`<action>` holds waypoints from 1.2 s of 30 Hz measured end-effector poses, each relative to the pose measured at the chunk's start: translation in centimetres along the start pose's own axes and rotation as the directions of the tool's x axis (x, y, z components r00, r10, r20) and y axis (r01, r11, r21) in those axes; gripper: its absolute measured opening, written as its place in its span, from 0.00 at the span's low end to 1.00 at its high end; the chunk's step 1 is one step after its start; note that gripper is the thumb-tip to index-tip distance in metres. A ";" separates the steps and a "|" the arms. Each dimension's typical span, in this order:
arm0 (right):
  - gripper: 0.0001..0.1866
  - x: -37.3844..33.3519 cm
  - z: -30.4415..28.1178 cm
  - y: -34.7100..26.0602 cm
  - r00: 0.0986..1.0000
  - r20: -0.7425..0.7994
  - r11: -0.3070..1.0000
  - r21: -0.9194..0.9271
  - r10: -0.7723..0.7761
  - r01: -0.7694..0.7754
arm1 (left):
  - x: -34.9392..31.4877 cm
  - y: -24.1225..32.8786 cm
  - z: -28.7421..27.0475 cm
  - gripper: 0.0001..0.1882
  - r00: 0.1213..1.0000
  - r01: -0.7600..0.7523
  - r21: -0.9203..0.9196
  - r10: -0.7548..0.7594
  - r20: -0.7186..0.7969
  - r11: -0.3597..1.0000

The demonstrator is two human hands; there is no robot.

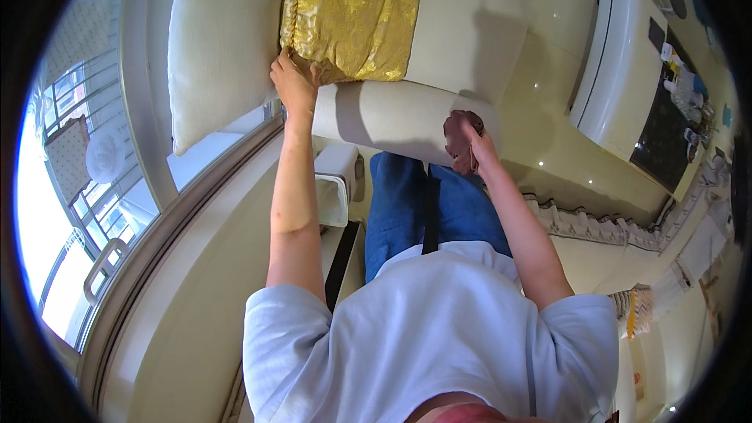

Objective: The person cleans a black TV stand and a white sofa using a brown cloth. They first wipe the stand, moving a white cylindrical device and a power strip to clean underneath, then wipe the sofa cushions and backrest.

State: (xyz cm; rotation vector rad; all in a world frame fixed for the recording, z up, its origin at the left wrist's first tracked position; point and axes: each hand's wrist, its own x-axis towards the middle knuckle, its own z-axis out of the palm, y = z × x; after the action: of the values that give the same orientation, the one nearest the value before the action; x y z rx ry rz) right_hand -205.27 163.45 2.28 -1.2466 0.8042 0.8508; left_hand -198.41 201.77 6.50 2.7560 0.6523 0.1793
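Note:
A gold patterned cushion (352,16) with a corded edge lies on the cream sofa (458,31), against its pale back cushion (227,39). My left hand (296,84) is closed on the cushion's near left corner; some of the fingers are hidden by the fabric. Over the near armrest (392,121), my right hand (482,150) grips a crumpled brown cloth (460,135), which hangs close to the armrest's right end.
Below the armrest stands a white bin (335,180), left of my legs. A long window (94,172) with a sliding frame runs along the left. To the right is a white table (615,63) with a black top carrying several small items. A gathered curtain (595,227) hangs at the right.

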 end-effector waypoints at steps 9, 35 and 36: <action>0.29 5.1 0.1 0.2 0.791 -0.230 0.484 -0.870 -0.567 0.094 | -18.2 -2.9 -0.2 0.33 0.973 0.191 -0.130 -0.170 0.158 0.973; 0.33 1.4 18.4 10.4 0.494 0.799 -0.247 -0.584 -0.344 0.773 | -30.8 -7.3 7.7 0.24 0.444 0.274 -0.800 -0.667 0.598 -0.534; 0.32 2.2 18.4 9.5 0.478 0.798 -0.344 -0.594 -0.368 0.727 | -30.8 -8.2 8.9 0.24 0.426 0.251 -0.854 -0.740 0.520 -0.456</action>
State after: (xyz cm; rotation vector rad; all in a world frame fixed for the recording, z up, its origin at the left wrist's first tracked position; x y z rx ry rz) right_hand -211.64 182.89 -1.32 -2.3548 -1.1216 0.5304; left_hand -227.57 192.41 -6.12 0.5315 1.2802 0.6205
